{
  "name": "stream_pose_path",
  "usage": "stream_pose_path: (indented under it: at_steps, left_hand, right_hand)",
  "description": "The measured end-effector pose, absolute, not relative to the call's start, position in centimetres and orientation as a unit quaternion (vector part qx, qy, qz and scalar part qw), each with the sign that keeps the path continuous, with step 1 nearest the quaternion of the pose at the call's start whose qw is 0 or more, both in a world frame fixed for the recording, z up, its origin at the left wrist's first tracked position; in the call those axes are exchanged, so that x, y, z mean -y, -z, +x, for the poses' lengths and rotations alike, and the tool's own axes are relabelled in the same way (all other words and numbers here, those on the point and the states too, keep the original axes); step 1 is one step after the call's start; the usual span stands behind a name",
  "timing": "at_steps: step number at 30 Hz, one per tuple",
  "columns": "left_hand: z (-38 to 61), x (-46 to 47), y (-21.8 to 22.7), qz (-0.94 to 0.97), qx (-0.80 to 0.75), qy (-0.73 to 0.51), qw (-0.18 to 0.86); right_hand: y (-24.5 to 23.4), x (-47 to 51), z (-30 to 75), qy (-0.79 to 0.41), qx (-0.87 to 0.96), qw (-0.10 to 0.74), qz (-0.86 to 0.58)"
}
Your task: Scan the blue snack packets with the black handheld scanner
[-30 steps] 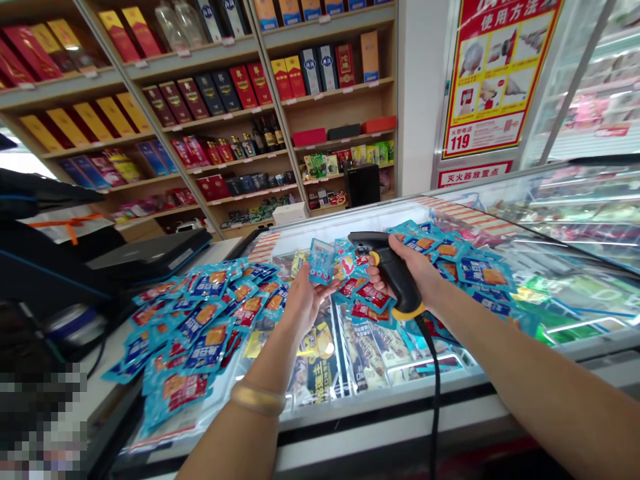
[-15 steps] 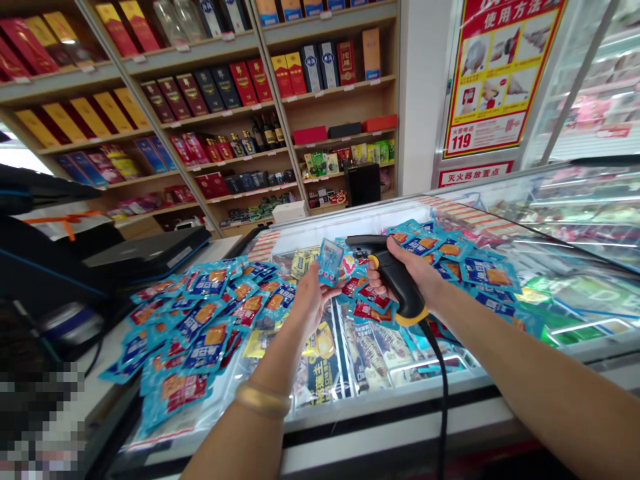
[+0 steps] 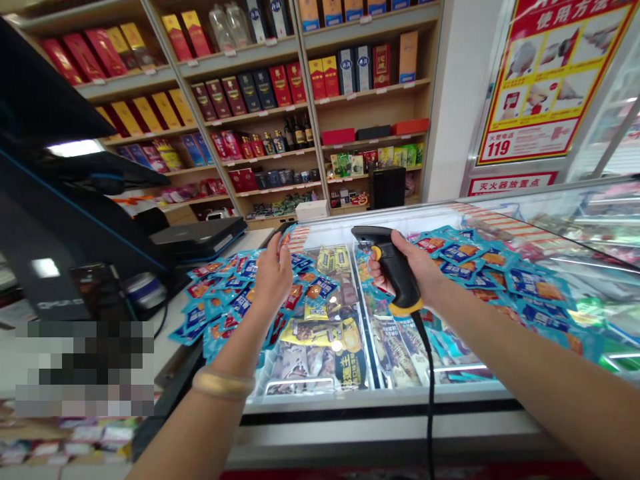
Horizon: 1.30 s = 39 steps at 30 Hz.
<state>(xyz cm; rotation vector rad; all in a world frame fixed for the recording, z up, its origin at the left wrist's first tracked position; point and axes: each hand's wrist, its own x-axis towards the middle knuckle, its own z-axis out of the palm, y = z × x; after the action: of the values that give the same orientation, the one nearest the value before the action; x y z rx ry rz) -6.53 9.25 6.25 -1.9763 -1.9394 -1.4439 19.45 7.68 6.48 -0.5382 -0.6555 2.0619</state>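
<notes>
My right hand (image 3: 420, 270) is closed around the grip of a black barcode scanner (image 3: 387, 263) with yellow trim, its head pointing left and its cable (image 3: 430, 400) hanging down. My left hand (image 3: 273, 277) reaches out over the left heap of blue and red snack packets (image 3: 220, 297). Its fingers are together, and the edge of a small blue packet (image 3: 288, 231) shows at the fingertips. A second heap of blue packets (image 3: 505, 270) lies to the right of the scanner. Both heaps rest on the glass lid of a chest freezer (image 3: 400, 400).
A black till screen (image 3: 55, 220) and a flat black device (image 3: 200, 237) stand on the counter at the left. Wooden shelves (image 3: 320, 100) with boxed goods and bottles fill the back wall. A red poster (image 3: 545, 73) hangs at the right. Packaged food (image 3: 320, 347) shows through the freezer glass.
My left hand has swung the small blue packet away from the scanner, leftward over the left heap. The view has turned left, so more of the till screen shows. The scanner hand stays put.
</notes>
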Motion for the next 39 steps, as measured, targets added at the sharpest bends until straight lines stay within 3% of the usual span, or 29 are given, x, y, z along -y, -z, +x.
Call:
stream_pose_path:
  at_steps: [3, 7, 15, 26, 35, 39]
  left_hand:
    - [-10.3, -7.9, -5.4, -0.614, 0.730, 0.283, 0.097]
    - [-12.3, -6.8, -3.2, -0.616, 0.768, 0.150, 0.088]
    - [-12.7, -8.3, -2.7, -0.636, 0.755, 0.141, 0.077]
    - [-8.2, -7.2, -5.1, -0.651, 0.709, 0.229, 0.148]
    - [5.7, -6.2, -3.5, -0.809, 0.544, 0.219, -0.048]
    - [9.6, -5.8, -2.0, -0.844, 0.498, 0.187, -0.068]
  right_hand:
    - [-6.6, -7.7, 15.4, -0.848, 0.252, 0.413, -0.217]
    - [-5.2, -7.8, 10.8, -0.869, 0.233, 0.371, -0.229]
    - [-3.6, -7.9, 9.1, -0.872, 0.225, 0.352, -0.255]
    - [-7.3, -7.9, 15.8, -0.851, 0.249, 0.415, -0.202]
    - [-6.2, -7.6, 27.0, -0.776, 0.235, 0.524, -0.260]
    - [-4.5, -7.7, 29.2, -0.764, 0.230, 0.540, -0.269]
